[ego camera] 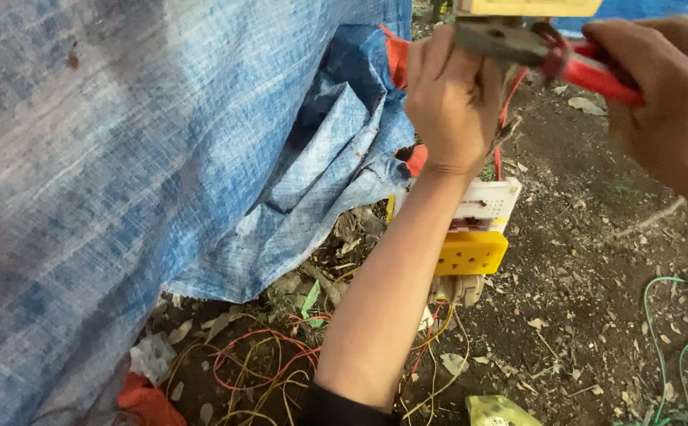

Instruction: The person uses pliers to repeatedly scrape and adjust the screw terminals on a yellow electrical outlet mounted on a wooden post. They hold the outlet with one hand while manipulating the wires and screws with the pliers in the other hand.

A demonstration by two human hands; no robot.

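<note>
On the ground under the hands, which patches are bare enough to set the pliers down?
The most open patch is the dirt between the yellow socket box and the green wire, with only dry bits on it. Left of the box it is crowded: tangled red and yellow wires and the blue tarp edge.
</note>
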